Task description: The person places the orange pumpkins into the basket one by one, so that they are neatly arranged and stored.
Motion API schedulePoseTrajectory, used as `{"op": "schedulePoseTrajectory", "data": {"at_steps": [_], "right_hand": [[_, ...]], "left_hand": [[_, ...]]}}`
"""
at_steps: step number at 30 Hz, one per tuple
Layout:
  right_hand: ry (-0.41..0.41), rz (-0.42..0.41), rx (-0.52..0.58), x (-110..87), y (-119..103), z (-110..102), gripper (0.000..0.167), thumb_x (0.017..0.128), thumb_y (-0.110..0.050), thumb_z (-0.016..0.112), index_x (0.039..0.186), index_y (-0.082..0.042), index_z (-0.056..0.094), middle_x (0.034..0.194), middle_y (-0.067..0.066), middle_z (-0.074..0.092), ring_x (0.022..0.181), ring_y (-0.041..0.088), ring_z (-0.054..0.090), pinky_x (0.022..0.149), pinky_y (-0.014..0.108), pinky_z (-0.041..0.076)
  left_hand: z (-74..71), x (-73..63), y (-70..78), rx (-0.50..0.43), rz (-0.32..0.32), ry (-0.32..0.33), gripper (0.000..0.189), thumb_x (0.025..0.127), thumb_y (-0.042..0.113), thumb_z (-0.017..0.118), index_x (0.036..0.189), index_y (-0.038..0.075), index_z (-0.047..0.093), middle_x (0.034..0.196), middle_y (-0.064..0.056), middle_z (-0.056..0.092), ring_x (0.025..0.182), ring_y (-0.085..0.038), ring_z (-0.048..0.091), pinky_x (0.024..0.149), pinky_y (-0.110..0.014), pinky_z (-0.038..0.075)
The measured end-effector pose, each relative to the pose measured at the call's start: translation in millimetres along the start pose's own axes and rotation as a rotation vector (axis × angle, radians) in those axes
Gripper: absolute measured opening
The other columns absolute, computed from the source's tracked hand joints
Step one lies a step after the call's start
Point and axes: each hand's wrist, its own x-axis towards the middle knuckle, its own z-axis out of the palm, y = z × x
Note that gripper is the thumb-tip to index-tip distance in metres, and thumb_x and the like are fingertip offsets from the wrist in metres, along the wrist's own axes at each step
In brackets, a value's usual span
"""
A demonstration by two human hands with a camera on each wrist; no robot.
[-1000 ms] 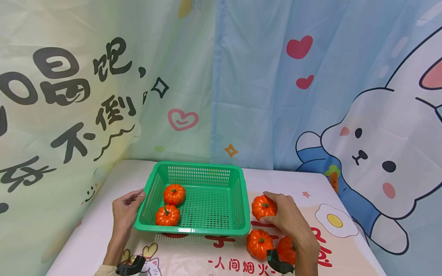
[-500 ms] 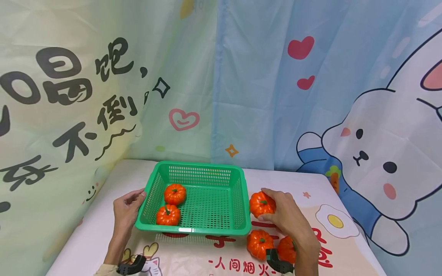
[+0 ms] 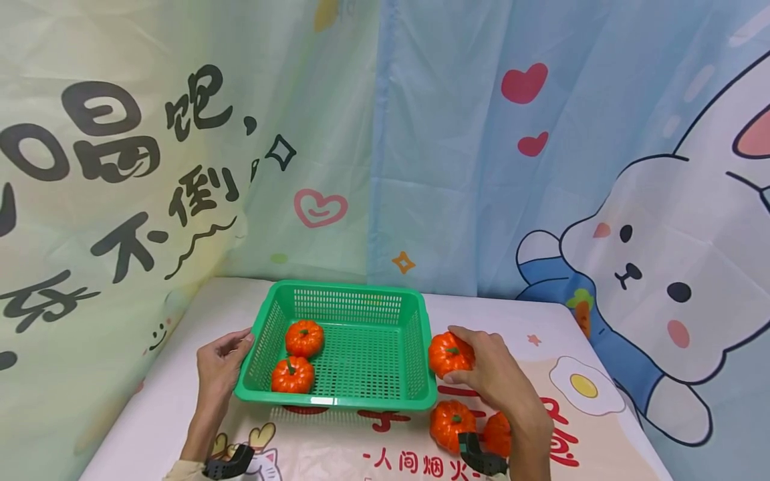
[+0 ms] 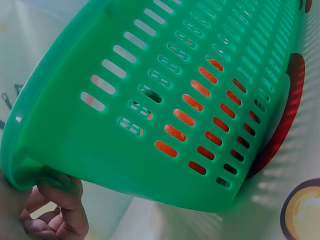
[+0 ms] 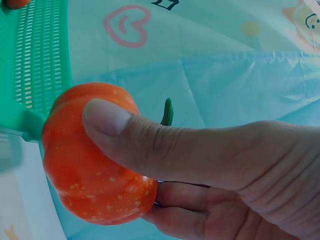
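Observation:
My right hand (image 3: 494, 369) holds a small orange pumpkin (image 3: 449, 355) right beside the right rim of a green plastic basket (image 3: 337, 403). In the right wrist view the thumb lies across the pumpkin (image 5: 95, 175), its green stem showing behind. My left hand (image 3: 220, 367) pinches the basket's left rim; up close in the left wrist view, thumb and curled fingers (image 4: 64, 200) are at that edge. Inside the basket, along its left side, sit two more orange pumpkins, a rear one (image 3: 304, 339) and a front one (image 3: 292, 375).
Below my right hand, another pumpkin (image 3: 452, 425) lies on the printed tablecloth (image 3: 337, 444), with a further pumpkin (image 3: 497, 434) partly hidden by the wrist. Dark wrist straps show at both wrists. A printed curtain (image 3: 433, 167) hangs behind the table.
My right hand has moved a little left with its pumpkin, up to the basket's right rim. The left hand and the basket stay in place.

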Motion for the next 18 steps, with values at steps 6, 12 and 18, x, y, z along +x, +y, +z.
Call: {"op": "schedulePoseTrajectory", "data": {"at_steps": [6,12,18], "right_hand": [[0.0,-0.018,0.004,0.6,-2.9,1.3,0.078,0.083,-0.016,0.096,0.153,-0.007,0.063,0.133,0.011,0.074,0.121,0.03,0.064,0.101,0.051,0.063],[-0.005,-0.032,0.028,0.2,-6.4,2.4,0.079,0.082,-0.017,0.097,0.153,-0.008,0.063,0.132,0.012,0.073,0.124,0.032,0.062,0.097,0.049,0.064],[-0.009,-0.045,0.033,2.4,-8.7,4.7,0.077,0.083,-0.017,0.097,0.152,-0.009,0.064,0.131,0.011,0.073,0.124,0.032,0.061,0.097,0.048,0.065]], "left_hand": [[-0.3,-0.1,-1.3,-0.001,0.006,-0.003,0.032,0.108,0.019,0.071,0.13,-0.003,0.077,0.11,-0.021,0.077,0.075,-0.003,0.063,0.068,-0.016,0.055],[-0.4,-0.1,-0.1,-0.013,0.007,-0.001,0.031,0.108,0.018,0.071,0.13,-0.003,0.077,0.107,-0.018,0.077,0.074,-0.003,0.063,0.066,-0.016,0.055],[-0.3,-0.1,0.6,-0.012,0.004,-0.005,0.031,0.108,0.018,0.071,0.13,-0.003,0.077,0.105,-0.017,0.077,0.074,-0.003,0.063,0.067,-0.016,0.055]]}}
